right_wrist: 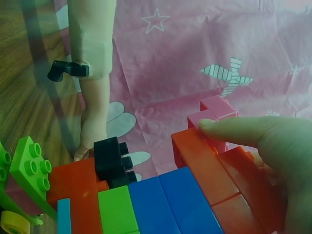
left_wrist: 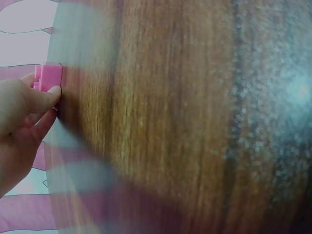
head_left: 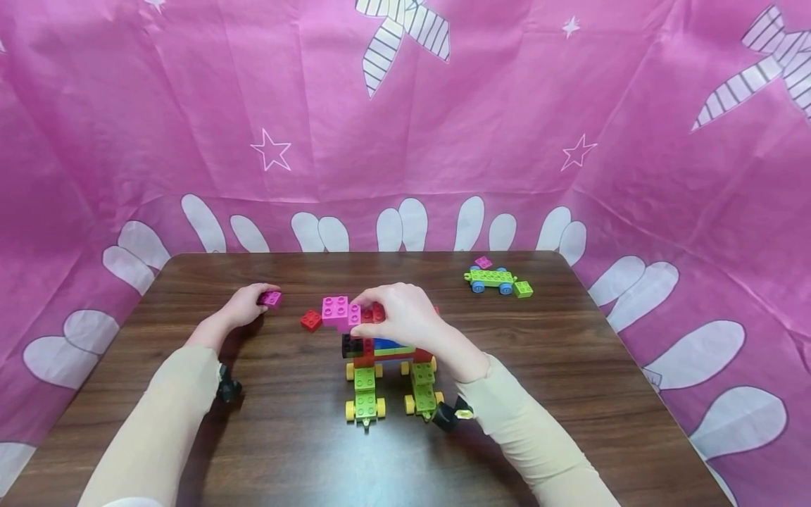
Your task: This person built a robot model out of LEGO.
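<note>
At the left of the table, my left hand pinches a magenta toy brick between thumb and fingers, close over the wood. The left wrist view shows the same brick at the fingertips. My right hand reaches over a build of toy bricks near the middle and grips pink bricks at its upper left end. Red bricks run beneath that hand, above blue bricks and beside a black brick. Green wheeled bases with yellow wheels extend toward me from the build.
A loose red brick lies left of the build. At the back right stand a green car base with blue wheels, a green brick and a pink brick. A pink cloth hangs behind the table.
</note>
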Motion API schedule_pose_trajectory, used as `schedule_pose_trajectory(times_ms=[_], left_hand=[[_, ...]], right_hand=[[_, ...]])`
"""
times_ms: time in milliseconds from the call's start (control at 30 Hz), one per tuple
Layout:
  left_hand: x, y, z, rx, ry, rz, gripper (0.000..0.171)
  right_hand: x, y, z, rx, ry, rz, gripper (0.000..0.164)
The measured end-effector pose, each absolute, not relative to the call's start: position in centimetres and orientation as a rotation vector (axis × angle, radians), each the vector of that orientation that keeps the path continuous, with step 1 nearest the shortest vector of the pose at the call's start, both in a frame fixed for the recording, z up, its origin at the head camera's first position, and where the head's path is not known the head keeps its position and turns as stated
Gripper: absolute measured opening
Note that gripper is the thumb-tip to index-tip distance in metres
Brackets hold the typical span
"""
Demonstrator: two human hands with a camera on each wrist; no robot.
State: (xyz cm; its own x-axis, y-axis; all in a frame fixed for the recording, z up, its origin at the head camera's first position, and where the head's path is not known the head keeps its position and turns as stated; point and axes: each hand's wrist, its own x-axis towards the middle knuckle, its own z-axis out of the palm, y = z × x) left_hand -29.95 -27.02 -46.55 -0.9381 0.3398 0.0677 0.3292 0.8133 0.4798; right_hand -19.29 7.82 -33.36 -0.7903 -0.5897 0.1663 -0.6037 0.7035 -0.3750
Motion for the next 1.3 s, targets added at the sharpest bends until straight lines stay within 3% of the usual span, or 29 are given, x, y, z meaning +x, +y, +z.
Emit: schedule_pose_trajectory(times_ms=[767,1300], left_hand=[[-28.6,-27.7,-44.7,0.471,2.914,0.864,0.047],[-26.0,-25.1,-38.3,0.572,3.057,0.910,0.040]], right_hand=[[-19.6,7.8,-32.6,1.097,-2.908,0.683,0.051],[-19.7,9.1,-32.1,1.093,-2.856,0.886,0.061]])
